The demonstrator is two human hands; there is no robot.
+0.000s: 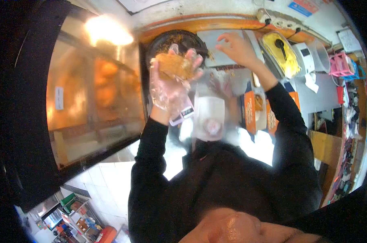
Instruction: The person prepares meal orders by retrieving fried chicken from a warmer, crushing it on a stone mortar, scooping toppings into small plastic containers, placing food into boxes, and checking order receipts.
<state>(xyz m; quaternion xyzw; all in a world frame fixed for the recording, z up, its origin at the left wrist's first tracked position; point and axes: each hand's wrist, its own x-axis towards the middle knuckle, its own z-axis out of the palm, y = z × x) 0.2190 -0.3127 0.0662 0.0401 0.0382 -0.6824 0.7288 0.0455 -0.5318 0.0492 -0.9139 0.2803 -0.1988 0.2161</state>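
My left hand [167, 87], in a clear plastic glove, is closed around a golden-brown breaded piece of fried food [173, 68]. It is held palm up beside the glass warmer, in front of a round black pan [161, 43] with crumbs in it. My right hand [236, 47] hovers over a grey board [215, 60], fingers bent and apart, with nothing seen in them. Below the hands is a white container [209, 103] with a small pale pinkish thing at its near end. Orange boxes [249, 113] stand to its right, one beside a browned piece of food.
The lit glass warmer [96, 93] takes up the left side. At back right are a tub of yellow food [288, 62] with a black spoon [279, 43], a white device [305, 56] and a pink basket [340, 65]. Power sockets [282, 22] line the wall.
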